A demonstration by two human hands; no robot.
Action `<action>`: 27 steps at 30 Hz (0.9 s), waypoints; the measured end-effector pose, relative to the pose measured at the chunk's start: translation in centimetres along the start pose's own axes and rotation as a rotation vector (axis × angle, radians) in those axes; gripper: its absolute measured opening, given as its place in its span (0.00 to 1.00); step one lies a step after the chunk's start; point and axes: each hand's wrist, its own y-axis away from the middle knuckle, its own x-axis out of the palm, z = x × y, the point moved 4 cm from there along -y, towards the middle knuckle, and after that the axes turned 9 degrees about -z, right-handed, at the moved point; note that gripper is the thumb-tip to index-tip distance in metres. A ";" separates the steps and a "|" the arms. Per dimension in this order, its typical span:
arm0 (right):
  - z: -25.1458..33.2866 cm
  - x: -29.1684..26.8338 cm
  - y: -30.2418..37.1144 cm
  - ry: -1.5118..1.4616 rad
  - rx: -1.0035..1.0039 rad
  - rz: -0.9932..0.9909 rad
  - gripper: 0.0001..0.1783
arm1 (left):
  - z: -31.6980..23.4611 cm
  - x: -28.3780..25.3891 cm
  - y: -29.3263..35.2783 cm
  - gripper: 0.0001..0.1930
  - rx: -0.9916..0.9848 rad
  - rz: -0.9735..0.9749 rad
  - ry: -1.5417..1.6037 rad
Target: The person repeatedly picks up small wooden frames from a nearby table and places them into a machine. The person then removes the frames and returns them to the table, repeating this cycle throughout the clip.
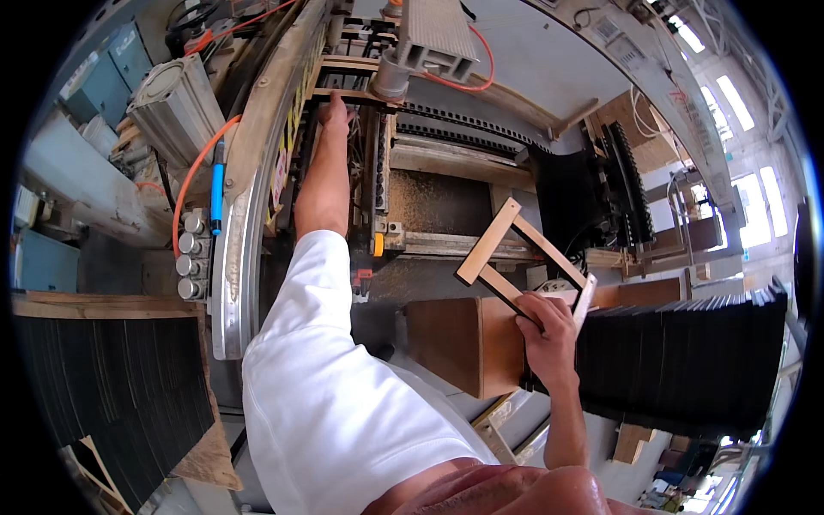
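My right hand [549, 330] is closed around one side of a small four-sided wooden frame [489, 243]. The frame is tilted in the air, pale on its faces and dark along its inner edges. My left arm stretches far forward into a machine. At its end my left hand [336, 114] grips the near edge of another wooden frame [356, 94], which lies under a metal cylinder [391, 77]. Only the thumb side of this hand shows clearly; the other fingers are mostly hidden.
A metal rail [236, 292] runs along the left, with an orange hose [182, 193] and blue air gun [217, 189]. Dark stacked pieces stand left [112, 386] and right [687, 365]. A brown wooden box [446, 343] is below the held frame. Sawdust [421, 202] lies inside the machine.
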 end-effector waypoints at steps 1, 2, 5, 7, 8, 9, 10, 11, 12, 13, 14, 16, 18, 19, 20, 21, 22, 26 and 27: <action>-0.6 0.4 -0.1 -0.030 0.043 0.018 0.17 | 1.2 -0.3 0.1 0.26 0.000 0.020 0.055; -1.1 0.8 -0.4 -0.059 0.083 0.037 0.18 | 2.4 -0.5 0.4 0.24 0.002 0.038 0.112; -1.1 4.3 -6.9 -0.124 0.003 0.045 0.17 | -1.7 -1.0 -1.1 0.27 0.167 -0.044 0.183; -1.3 7.2 -9.2 -0.110 -0.103 0.048 0.17 | 0.1 -2.4 2.1 0.29 0.144 0.002 0.139; -1.0 8.8 -10.7 -0.117 -0.154 0.030 0.17 | 0.6 -3.8 3.2 0.31 0.135 0.034 0.158; -1.1 10.2 -12.1 -0.152 -0.204 0.048 0.18 | 1.7 -4.8 5.5 0.33 0.105 0.012 0.152; -0.7 11.3 -13.7 -0.173 -0.261 0.054 0.18 | 2.2 -6.2 7.4 0.34 0.053 0.061 0.144; -0.9 13.6 -15.1 -0.176 -0.271 0.084 0.17 | 2.0 -7.7 11.1 0.33 0.131 0.029 0.096; -0.2 15.6 -17.0 -0.236 -0.387 0.100 0.17 | 2.5 -10.0 11.4 0.31 0.109 0.159 0.198; 0.5 17.2 -18.4 -0.203 -0.357 0.137 0.18 | 3.3 -11.2 13.3 0.25 0.069 0.186 0.218; 1.2 19.1 -19.8 -0.246 -0.388 0.152 0.19 | 3.6 -12.3 13.9 0.18 0.052 0.254 0.213; 2.6 22.9 -21.8 -0.313 -0.457 0.182 0.19 | 3.0 -13.7 17.6 0.12 0.040 0.275 0.230; 3.1 26.7 -22.8 -0.325 -0.564 0.169 0.18 | 3.4 -14.4 19.0 0.12 0.038 0.370 0.267; 3.3 28.1 -23.0 -0.307 -0.614 0.153 0.18 | 3.2 -14.1 20.0 0.12 0.057 0.395 0.289; 3.0 29.0 -23.0 -0.322 -0.650 0.107 0.18 | 2.9 -13.7 20.8 0.13 0.037 0.427 0.310; 3.3 29.3 -22.9 -0.310 -0.649 0.123 0.18 | 3.1 -14.0 20.8 0.13 0.040 0.432 0.344; 3.6 29.5 -22.8 -0.296 -0.644 0.135 0.17 | 3.2 -14.2 20.6 0.13 0.042 0.440 0.374; 4.0 30.4 -23.0 -0.257 -0.664 0.136 0.17 | 4.2 -14.8 19.9 0.13 0.079 0.344 0.368; 3.9 30.9 -23.5 -0.238 -0.654 0.141 0.17 | 4.2 -14.8 20.0 0.13 0.082 0.300 0.339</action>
